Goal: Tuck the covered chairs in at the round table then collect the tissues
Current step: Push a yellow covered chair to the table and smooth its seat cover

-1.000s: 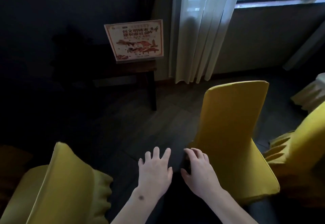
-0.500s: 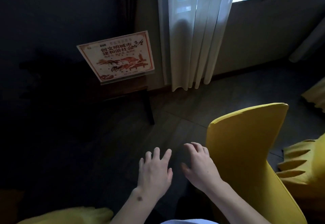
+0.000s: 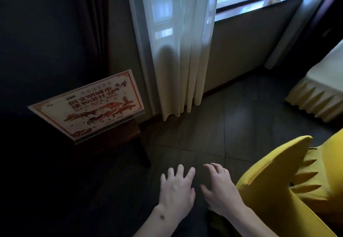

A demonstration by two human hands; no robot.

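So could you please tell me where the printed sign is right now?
In the head view the printed sign stands at the left on a dark wooden stool, just left of the white curtain.

chair cover (image 3: 274, 184) showing plain bright yellow, right of the fingers | sign (image 3: 89, 106) showing white with red border and red print, left beyond the fingers | curtain (image 3: 176, 51) hanging sheer white, beyond the fingers | floor (image 3: 213, 130) lying dark grey tiled
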